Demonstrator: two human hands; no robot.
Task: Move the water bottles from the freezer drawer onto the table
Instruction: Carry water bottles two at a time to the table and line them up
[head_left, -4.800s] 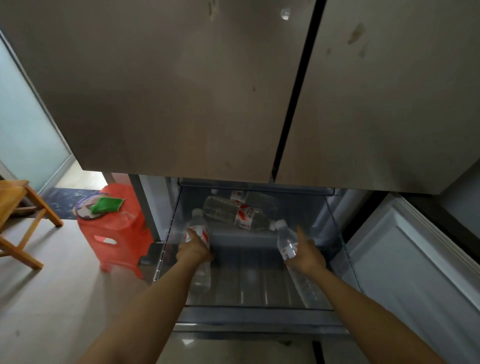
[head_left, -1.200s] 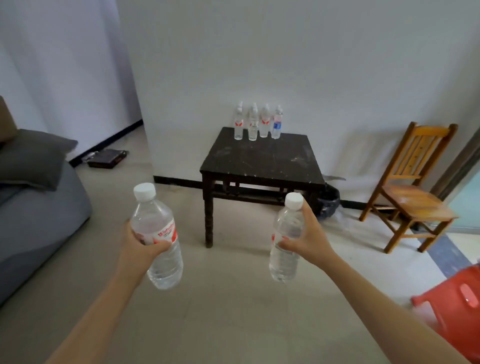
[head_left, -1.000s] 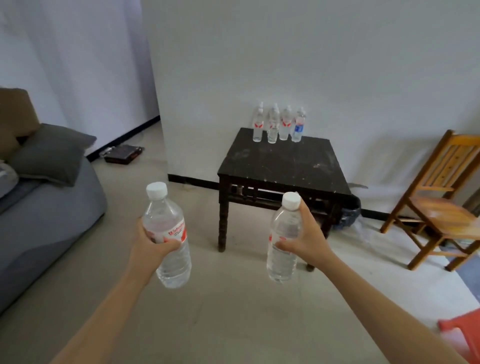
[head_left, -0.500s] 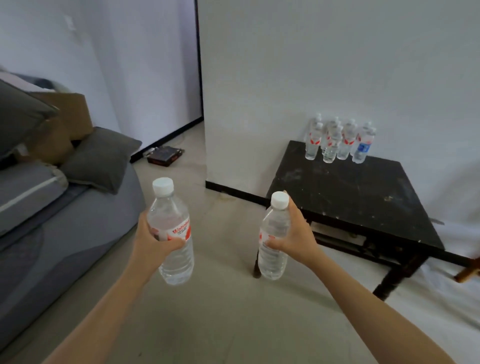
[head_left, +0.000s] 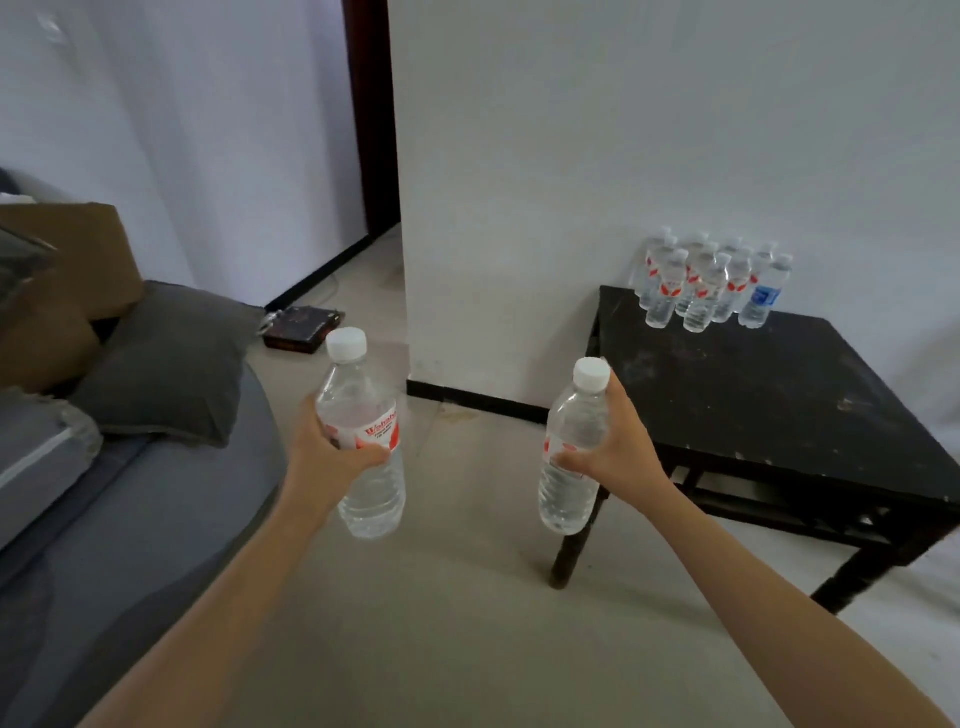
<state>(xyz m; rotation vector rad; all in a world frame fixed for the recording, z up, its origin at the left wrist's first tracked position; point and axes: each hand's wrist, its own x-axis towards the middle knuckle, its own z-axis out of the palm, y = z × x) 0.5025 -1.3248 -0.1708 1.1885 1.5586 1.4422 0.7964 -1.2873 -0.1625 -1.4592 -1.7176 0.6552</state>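
Filling the right side, the dark square wooden table (head_left: 779, 415) bears a cluster of clear plastic water bottles (head_left: 701, 291) at its far corner. Left of the table, over the floor, the left-hand clear white-capped bottle (head_left: 371, 493) and right-hand clear white-capped bottle (head_left: 566, 493) are upright, fingers of the left hand (head_left: 322, 462) and right hand (head_left: 623, 452) curled round their labelled waists. Full, thin-walled and probably cold-slick, they suit that mid-body grip. Against half a second earlier, the table appears nearer.

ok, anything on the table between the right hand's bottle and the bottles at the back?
Nothing. In the head view the table is bare, only pale scuffs, between the bottle in the right hand and the standing bottles.
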